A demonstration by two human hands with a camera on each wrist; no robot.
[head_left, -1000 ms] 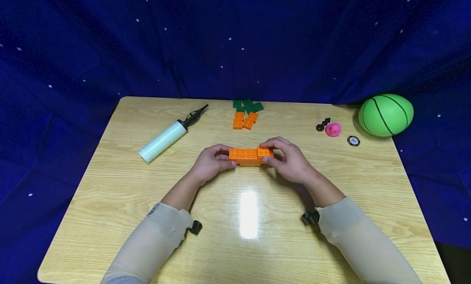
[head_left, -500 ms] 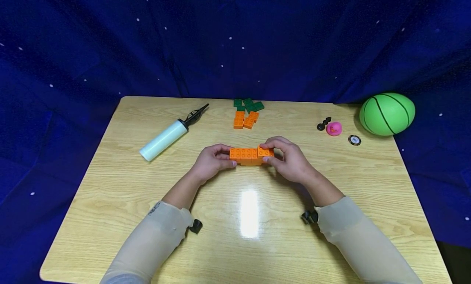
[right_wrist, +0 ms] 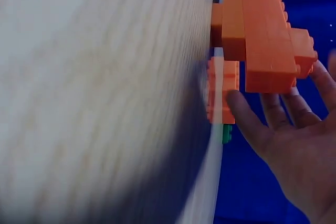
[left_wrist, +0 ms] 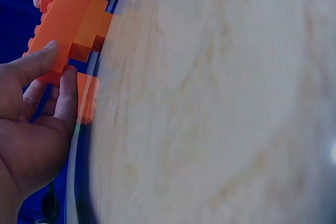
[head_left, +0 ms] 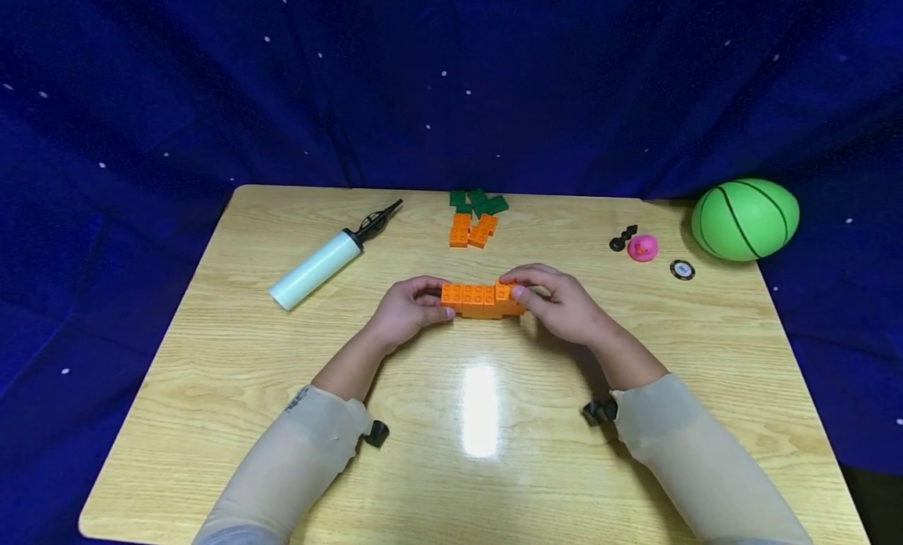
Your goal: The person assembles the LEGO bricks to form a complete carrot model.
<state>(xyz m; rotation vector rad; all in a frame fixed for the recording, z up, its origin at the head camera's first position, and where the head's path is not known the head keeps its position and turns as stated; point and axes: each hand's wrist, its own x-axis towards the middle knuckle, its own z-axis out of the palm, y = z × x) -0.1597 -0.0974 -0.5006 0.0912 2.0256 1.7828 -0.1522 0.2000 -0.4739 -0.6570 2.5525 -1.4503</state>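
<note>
A stepped assembly of orange building bricks [head_left: 469, 296] is at mid-table in the head view, with a raised brick near its right end and narrower layers underneath. My left hand [head_left: 409, 314] grips its left end, thumb [left_wrist: 39, 61] on the near side and fingers behind. On the right, my right hand [head_left: 560, 306] is around the raised orange brick [right_wrist: 303, 45]. Its index fingertip is at the far edge of that brick. The right wrist view shows the fingers [right_wrist: 299, 108] loosely extended and the thumb slightly off the brick.
Loose orange bricks [head_left: 460, 231] and green bricks [head_left: 480, 203] lie at the back centre. A pale blue hand pump [head_left: 317, 270] lies left. At the right are a black piece [head_left: 622, 238], a pink rubber duck [head_left: 643, 248], a poker chip [head_left: 682, 270] and a green ball [head_left: 745, 219].
My right thumb has moved from the front of the raised brick up to its right edge, and the right hand has shifted slightly right. The left hand keeps its grip.
</note>
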